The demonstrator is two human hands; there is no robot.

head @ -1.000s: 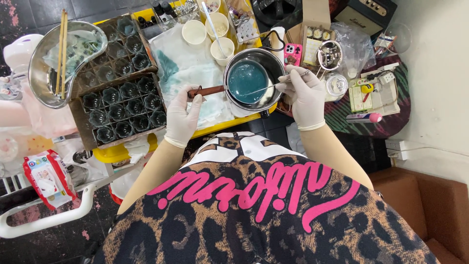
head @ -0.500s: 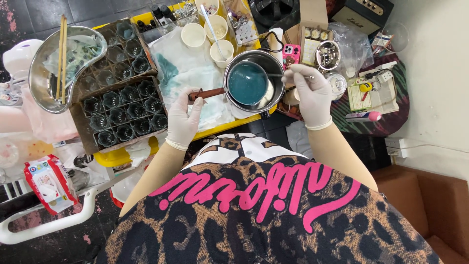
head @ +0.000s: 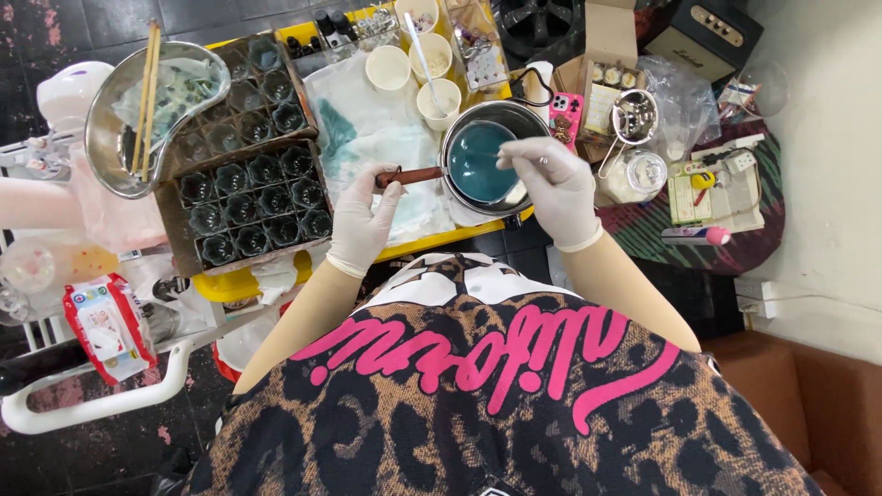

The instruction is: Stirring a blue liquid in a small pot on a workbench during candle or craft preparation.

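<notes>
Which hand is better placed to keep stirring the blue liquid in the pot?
The right hand. It is over the metal pot of blue liquid and seems to pinch a thin stirrer, mostly hidden. The left hand has its grip on the pot's wooden handle, holding the pot steady.

Yellow tray [head: 432,241], white cloth [head: 367,138], paper cups [head: 389,66]

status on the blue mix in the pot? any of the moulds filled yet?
Done: blue liquid sits smooth in the metal saucepan. In hand: left hand grips the wooden handle; right hand holds a thin stirrer over the liquid, mostly hidden. Left: the dark moulds in the cardboard tray look empty, none showing blue.
</notes>
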